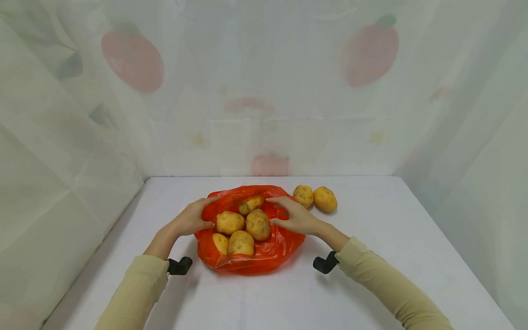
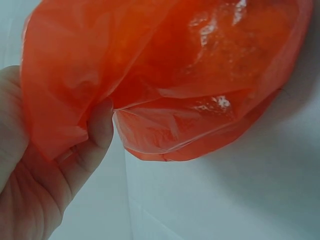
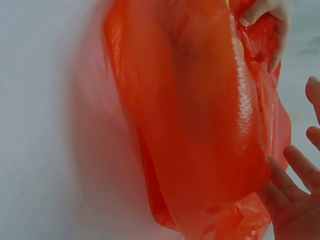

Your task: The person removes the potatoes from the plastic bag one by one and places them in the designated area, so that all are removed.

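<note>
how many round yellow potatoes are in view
7: a back potato, left potato, right potato, front-left potato and front potato in the red plastic bag; a left loose potato and right loose potato on the white table at the bag's far right. More may be hidden inside.

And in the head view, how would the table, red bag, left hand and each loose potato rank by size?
1. Table
2. Red bag
3. Left hand
4. Left loose potato and right loose potato: too alike to rank
</note>
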